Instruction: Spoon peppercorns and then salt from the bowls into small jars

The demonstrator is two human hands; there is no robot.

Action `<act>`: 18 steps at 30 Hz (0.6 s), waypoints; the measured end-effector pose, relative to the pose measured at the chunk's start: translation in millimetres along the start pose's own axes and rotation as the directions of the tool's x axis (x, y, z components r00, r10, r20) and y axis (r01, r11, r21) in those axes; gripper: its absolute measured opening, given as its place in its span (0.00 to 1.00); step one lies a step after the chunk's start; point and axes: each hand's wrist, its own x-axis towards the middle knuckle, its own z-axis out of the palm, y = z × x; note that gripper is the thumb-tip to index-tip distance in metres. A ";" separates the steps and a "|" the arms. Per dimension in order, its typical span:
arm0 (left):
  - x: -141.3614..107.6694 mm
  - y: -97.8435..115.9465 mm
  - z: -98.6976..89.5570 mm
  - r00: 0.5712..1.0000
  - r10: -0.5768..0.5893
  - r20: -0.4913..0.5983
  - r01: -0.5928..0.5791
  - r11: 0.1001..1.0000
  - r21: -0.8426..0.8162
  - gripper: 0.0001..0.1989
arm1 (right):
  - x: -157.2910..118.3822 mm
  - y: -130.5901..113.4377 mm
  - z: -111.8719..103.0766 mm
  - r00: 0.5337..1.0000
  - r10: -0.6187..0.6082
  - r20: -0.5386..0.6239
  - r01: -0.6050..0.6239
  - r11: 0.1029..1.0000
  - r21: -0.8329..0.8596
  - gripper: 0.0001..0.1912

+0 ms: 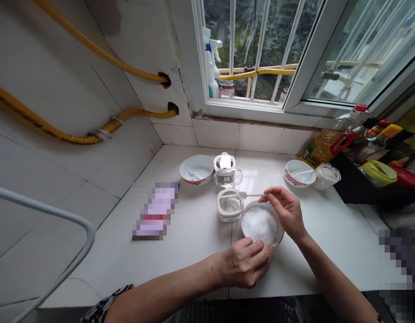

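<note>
A small white spoon (253, 195) is pinched by its handle between the fingertips of my right hand (287, 215). Its scoop end points left, above the mouth of a square clear jar (230, 217) with a pale rim and greyish-white contents. The jar's clear flip lid (235, 176) is up. Just right of the jar stands a bowl (261, 222) of white powdery or granular stuff. The curled fingers of my left hand (247, 264) grip the bowl's near rim; my left fingertips are partly hidden.
Behind the jar are a white bowl (196, 167) with a spoon in it and a second lidded jar (224, 160). Farther right stand a patterned bowl (299, 175), another jar (326, 176) and an oil bottle (324, 141). A blurred purple object (156, 208) lies left on the counter.
</note>
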 end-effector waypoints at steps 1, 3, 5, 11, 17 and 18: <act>-0.6 0.2 0.6 1.000 -0.002 -0.001 0.002 1.000 -0.008 0.08 | -1.5 -1.5 4.1 0.993 -0.110 0.037 0.112 0.990 -0.083 0.04; -1.8 0.9 1.8 1.000 -0.007 0.003 0.007 1.000 -0.023 0.09 | -3.1 -4.2 9.7 0.929 -0.336 0.158 0.365 0.901 -0.232 0.07; -2.6 1.3 2.4 1.000 -0.008 0.011 0.008 1.000 -0.027 0.09 | -3.1 -7.1 10.5 0.846 -0.471 0.248 0.530 0.792 -0.303 0.10; 0.4 0.0 -0.8 1.000 0.000 -0.005 0.000 1.000 -0.007 0.06 | -1.8 -11.5 -13.8 0.955 -0.295 0.037 0.294 0.917 -0.268 0.06; -0.1 0.2 -1.8 0.999 -0.004 0.035 0.004 1.000 0.014 0.08 | -0.5 -2.4 -26.0 0.991 -0.128 0.029 0.131 0.941 -0.312 0.06; -0.8 0.5 -1.6 0.999 -0.003 0.047 0.003 1.000 0.016 0.08 | -0.8 -1.4 -24.2 0.991 -0.124 0.043 0.131 0.937 -0.324 0.07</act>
